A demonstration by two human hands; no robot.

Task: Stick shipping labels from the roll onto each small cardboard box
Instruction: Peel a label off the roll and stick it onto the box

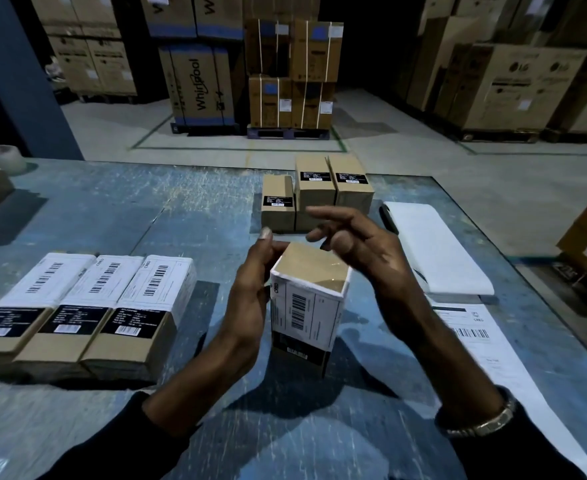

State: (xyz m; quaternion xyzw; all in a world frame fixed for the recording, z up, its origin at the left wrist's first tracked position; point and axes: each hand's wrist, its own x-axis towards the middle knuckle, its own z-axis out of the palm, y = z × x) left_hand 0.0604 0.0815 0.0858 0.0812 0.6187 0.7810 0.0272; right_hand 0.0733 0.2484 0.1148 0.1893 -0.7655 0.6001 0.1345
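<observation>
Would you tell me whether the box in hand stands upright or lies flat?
Upright: the box stands on end on the table, left hand steadying it.

The left hand (250, 285) covers the left side of the upright box (307, 299) near the table's (146, 209) middle, so how its fingers lie there cannot be seen. The print on that box's white label (305, 315) is too small to read, as it is on the black labels of the three boxes (314, 192) toward the far edge. At the table's right edge a label strip (486, 344) runs out of the picture, perhaps part of the roll.
</observation>
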